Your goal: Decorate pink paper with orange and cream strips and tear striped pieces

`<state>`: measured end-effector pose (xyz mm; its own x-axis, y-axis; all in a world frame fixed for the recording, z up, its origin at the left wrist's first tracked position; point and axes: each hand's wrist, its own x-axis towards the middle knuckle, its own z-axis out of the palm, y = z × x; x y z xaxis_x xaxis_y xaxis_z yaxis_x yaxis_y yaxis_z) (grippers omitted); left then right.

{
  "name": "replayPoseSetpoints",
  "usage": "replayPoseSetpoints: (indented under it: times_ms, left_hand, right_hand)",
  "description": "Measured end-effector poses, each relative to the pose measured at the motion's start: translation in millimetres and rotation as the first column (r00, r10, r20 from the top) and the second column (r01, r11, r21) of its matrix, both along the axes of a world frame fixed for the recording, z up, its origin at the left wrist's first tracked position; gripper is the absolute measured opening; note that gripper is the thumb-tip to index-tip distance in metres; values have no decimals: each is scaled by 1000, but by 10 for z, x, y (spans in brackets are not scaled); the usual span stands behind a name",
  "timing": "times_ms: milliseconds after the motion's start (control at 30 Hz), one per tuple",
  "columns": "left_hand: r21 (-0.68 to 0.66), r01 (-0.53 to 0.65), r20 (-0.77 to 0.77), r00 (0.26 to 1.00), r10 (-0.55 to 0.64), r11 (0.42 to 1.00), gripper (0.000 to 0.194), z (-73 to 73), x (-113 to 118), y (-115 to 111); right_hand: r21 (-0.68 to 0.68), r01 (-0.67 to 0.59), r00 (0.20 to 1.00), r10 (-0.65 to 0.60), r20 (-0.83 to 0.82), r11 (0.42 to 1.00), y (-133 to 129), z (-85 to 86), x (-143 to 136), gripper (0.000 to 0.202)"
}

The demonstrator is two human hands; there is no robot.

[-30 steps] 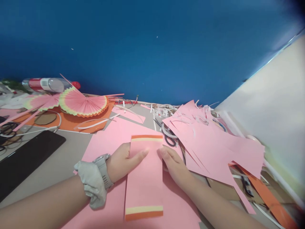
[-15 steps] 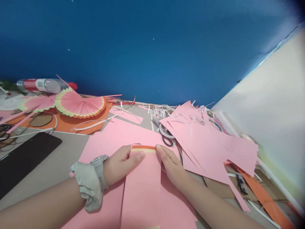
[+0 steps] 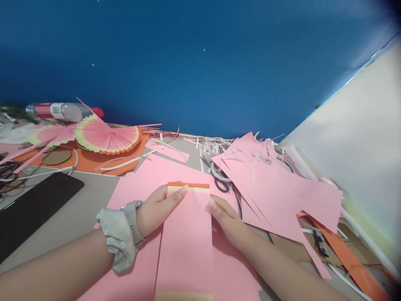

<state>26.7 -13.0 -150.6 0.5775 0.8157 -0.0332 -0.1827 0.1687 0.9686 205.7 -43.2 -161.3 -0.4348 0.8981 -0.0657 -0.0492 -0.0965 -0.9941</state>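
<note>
A long pink paper strip with an orange and a cream band across its far end lies lengthwise in front of me. My left hand grips its far left part, thumb on the cream band and fingers behind. On the strip's right edge, just below the bands, my right hand holds on with thumb on top; its other fingers are partly hidden. Larger pink sheets are spread beneath. A second cream band shows at the strip's near end.
A black phone lies at the left. Behind it are folded pink paper fans, orange paper and a plastic bottle. To the right are pink sheets, black-handled scissors, a cutter and paper scraps.
The strip's banded end has shifted slightly up and left and now lies flatter. My right hand has slid down from the top corner to the right edge.
</note>
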Motion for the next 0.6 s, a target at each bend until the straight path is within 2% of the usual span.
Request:
replayPoseSetpoints:
  times_ms: [167, 333, 467, 533, 600]
  left_hand:
    - [66, 47, 13, 999, -48, 997, 29, 17, 11, -23]
    - [72, 57, 35, 998, -60, 996, 31, 20, 48, -85]
    - [51, -153, 27, 988, 152, 987, 27, -5, 53, -77]
    - [38, -259, 38, 966, 257, 965, 26, -23, 43, -49]
    - [15, -307, 59, 950, 305, 952, 27, -39, 29, -33]
  right_hand:
    - [28, -67, 996, 65, 56, 997, 15, 58, 9, 38]
    - [52, -84, 993, 80, 87, 995, -4, 81, 22, 45]
    - [78, -119, 988, 111, 103, 990, -15, 106, 30, 52]
    - [51, -122, 975, 110, 193, 991, -23, 126, 11, 42]
    - [0, -109, 957, 105, 270, 994, -32, 137, -21, 29]
